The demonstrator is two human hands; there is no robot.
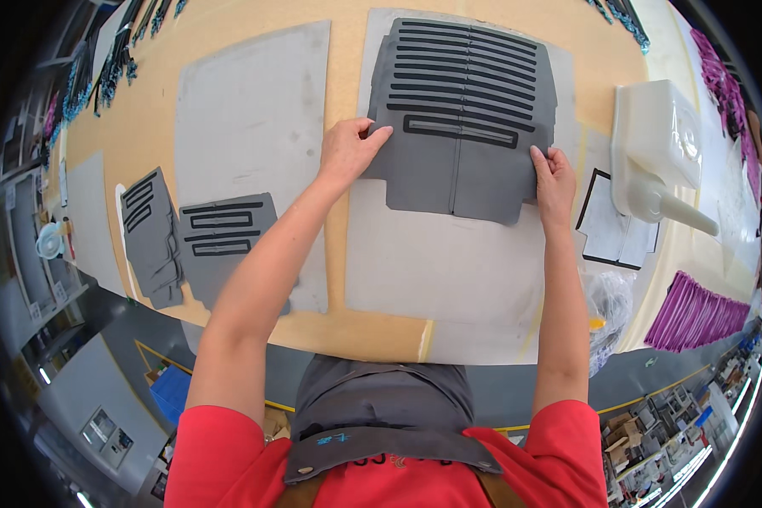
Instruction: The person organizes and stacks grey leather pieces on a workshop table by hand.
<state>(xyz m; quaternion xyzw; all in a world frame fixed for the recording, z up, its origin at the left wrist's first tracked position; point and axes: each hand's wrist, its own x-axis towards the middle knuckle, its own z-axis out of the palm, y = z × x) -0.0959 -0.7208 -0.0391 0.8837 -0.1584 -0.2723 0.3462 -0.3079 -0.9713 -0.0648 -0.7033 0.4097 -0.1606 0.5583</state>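
Observation:
Before me is a dark grey sheet panel (419, 178) with black strips across its upper part and a seam down the middle. More grey sheet edges show beneath it, so it may be a stack. My left hand (350, 147) pinches its left edge between thumb and fingers. At the lower right edge, my right hand (554, 181) holds it with the thumb on top and the fingers partly hidden behind. The panel lies over a pale grey board (444, 267). Left of my left forearm are a smaller grey panel with black strips (228, 222) and a fanned pile of similar grey pieces (153, 247).
A second pale board (251, 114) lies to the left. To the right stand a white plastic container (657, 133), a black-edged white sheet (616, 228), a clear plastic bag (609, 295) and purple strips (695, 312). Dark cable bundles (117, 57) lie at the far left.

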